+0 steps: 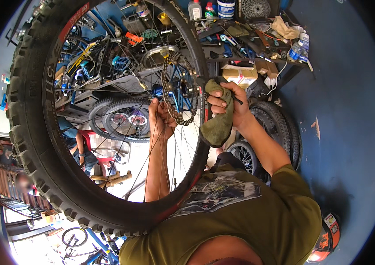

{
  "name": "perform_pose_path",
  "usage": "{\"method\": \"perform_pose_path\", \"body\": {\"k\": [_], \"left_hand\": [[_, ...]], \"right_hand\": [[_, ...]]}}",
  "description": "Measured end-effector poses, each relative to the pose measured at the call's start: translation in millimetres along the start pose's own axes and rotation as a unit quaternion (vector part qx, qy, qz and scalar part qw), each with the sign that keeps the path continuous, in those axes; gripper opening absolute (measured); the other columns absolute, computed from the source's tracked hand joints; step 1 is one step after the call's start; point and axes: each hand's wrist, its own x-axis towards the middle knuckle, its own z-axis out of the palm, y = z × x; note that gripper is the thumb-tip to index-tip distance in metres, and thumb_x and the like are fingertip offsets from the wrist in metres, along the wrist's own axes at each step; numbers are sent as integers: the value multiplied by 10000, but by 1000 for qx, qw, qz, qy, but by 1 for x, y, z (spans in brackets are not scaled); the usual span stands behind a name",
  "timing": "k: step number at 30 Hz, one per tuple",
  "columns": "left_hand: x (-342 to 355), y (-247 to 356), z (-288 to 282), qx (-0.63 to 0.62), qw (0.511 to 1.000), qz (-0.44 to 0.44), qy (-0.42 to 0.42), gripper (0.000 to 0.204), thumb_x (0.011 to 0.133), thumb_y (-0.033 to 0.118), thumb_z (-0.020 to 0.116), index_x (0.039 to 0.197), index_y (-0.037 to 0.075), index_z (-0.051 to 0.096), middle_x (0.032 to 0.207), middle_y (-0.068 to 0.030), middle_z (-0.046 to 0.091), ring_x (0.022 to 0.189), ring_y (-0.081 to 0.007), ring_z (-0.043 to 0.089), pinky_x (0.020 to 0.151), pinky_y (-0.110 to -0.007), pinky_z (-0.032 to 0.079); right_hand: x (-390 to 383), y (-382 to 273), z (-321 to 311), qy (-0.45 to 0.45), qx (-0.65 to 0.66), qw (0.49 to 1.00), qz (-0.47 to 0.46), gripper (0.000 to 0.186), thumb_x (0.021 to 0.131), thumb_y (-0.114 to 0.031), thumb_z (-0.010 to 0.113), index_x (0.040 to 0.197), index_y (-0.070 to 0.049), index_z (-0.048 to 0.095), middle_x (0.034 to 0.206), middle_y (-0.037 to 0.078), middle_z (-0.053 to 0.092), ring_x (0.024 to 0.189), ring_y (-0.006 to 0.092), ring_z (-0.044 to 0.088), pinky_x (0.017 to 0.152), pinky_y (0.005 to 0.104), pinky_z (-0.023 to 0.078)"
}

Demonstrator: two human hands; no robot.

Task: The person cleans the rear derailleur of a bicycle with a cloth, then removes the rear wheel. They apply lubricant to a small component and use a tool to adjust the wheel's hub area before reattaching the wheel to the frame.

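Note:
A large bicycle wheel with a knobby black tire [37,132] fills the left and middle of the head view, its spokes crossing in front of me. At its centre sit a blue hub [156,90] and a disc rotor [179,97] with blue arms. My left hand [161,117] has its fingers curled on the wheel's spokes just below the hub. My right hand [230,100] grips a folded olive-green cloth [216,130] at the right side of the rim, beside the rotor. A small dark item under the right thumb is too unclear to name.
A cluttered bench [258,39] with tools, bottles and bike parts spans the top. Spare wheels [280,132] lean at right against a blue wall [346,110]. Another person [81,150] sits at left by a red chair. An orange-and-black helmet [324,240] is at lower right.

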Motion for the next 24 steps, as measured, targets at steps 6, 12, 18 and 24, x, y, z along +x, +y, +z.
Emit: {"method": "perform_pose_path", "body": {"k": [6,12,18,24], "left_hand": [[-1,3,-1,-1,1000,-13,19,378,929,557,623,787,208,592,584,99,462,405,-48,382,349,-222,230],[1,6,2,-8,1000,-15,-23,391,931,566,600,795,200,593,541,86,417,375,-47,304,334,-216,184],[3,4,-2,-10,1000,1,-11,434,939,572,575,910,141,619,619,78,512,387,-46,389,320,-212,237],[-1,5,-8,-22,1000,1,-22,439,935,590,592,800,174,549,649,76,516,415,-58,438,325,-211,265]], "right_hand": [[8,18,15,10,-25,998,65,235,988,-222,477,941,-1,541,833,27,533,584,97,447,505,255,361],[33,8,26,50,-211,973,81,201,960,-211,522,891,-24,544,663,26,483,528,95,436,484,257,356],[38,6,8,-6,-784,603,-145,493,843,-75,607,1332,-109,656,882,64,675,755,210,625,693,333,510],[17,-10,27,95,-922,342,-153,681,784,-98,713,1423,-299,588,1051,54,673,903,278,678,793,391,576]]}}
